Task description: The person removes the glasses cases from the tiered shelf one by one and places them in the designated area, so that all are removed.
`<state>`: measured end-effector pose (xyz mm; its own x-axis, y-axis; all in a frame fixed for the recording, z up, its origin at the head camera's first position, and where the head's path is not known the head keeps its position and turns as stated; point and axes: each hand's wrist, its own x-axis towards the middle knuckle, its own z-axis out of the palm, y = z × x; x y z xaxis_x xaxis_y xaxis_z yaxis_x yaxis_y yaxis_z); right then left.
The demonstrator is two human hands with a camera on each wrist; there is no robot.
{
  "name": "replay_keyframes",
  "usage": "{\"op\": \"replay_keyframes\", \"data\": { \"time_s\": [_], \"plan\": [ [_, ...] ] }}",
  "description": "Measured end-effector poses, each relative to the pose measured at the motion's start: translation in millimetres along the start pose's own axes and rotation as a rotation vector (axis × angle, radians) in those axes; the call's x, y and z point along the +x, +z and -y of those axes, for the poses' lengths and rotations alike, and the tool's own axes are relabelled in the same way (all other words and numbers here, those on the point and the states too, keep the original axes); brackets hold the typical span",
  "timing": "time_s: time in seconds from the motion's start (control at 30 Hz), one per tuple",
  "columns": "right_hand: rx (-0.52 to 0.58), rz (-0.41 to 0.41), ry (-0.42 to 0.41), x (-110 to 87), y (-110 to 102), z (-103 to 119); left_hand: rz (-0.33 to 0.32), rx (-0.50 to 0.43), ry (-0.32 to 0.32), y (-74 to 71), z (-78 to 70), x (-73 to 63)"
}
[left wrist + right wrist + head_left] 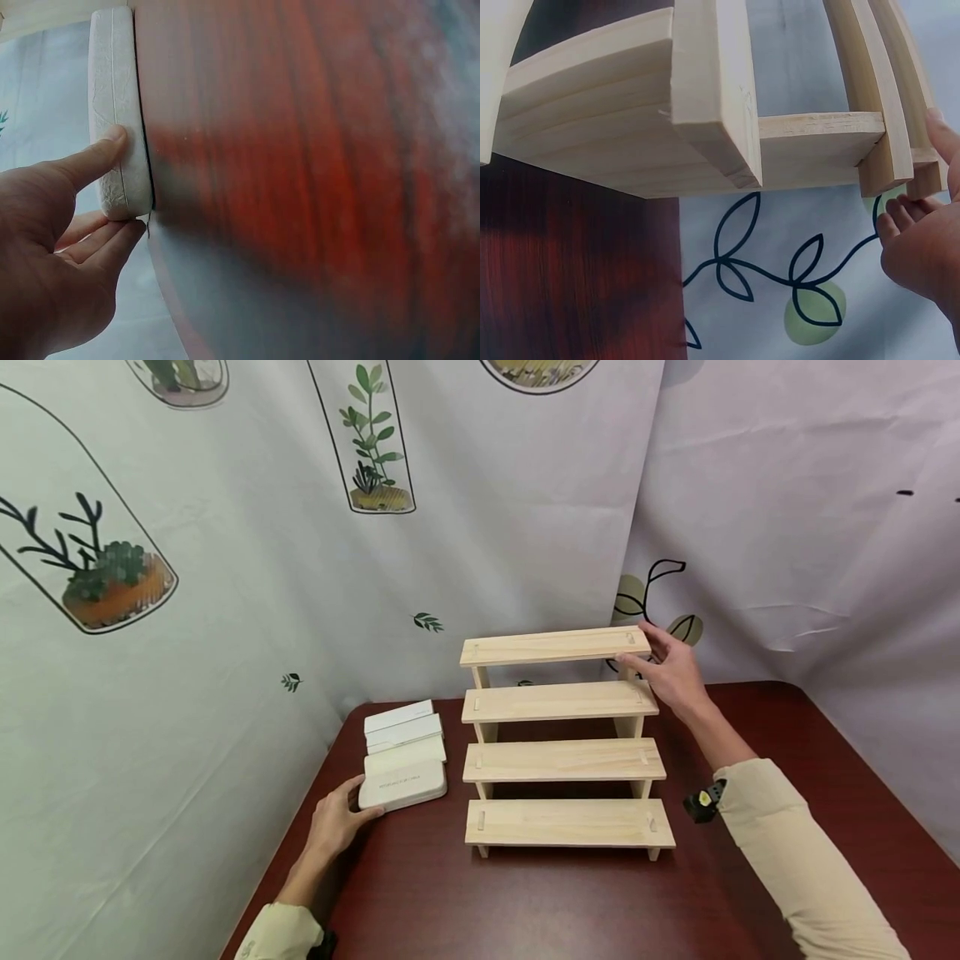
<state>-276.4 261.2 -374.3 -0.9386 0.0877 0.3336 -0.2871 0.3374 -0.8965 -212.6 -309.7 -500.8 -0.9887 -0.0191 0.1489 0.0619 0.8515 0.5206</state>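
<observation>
A tiered stand of pale wood (564,761), with several stepped boards, stands on the dark red table. My right hand (673,675) grips the right end of its top board, thumb at the front edge and fingers round the end; the right wrist view shows this hand (930,240) at the board ends. To the left, a white case (402,785) with faint print lies frontmost in a row. My left hand (333,820) holds its left front corner. In the left wrist view the thumb presses the side of the case (120,82) and the fingers touch its end.
Behind the front case, further white boxes (405,732) lie in a row towards the back of the table (570,902). A pale cloth (525,552) printed with plants hangs close behind the table and along its left side.
</observation>
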Motion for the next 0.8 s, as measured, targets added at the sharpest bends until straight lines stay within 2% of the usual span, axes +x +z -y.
{"op": "replay_keyframes", "data": {
  "time_s": [0.4, 0.53, 0.8],
  "plan": [
    [-0.019, -0.003, -0.005, -1.7, 0, 0, 0.025, -0.069, -0.017, -1.1, -1.4, -0.7],
    [-0.008, 0.003, -0.002, -2.6, -1, 2, 0.010, -0.095, -0.022, -3.0, 0.3, -1.9],
    [0.006, 0.020, 0.003, -7.4, -9, 3, -0.040, -0.159, 0.012, -10.5, 2.4, -4.5]
  ]
}}
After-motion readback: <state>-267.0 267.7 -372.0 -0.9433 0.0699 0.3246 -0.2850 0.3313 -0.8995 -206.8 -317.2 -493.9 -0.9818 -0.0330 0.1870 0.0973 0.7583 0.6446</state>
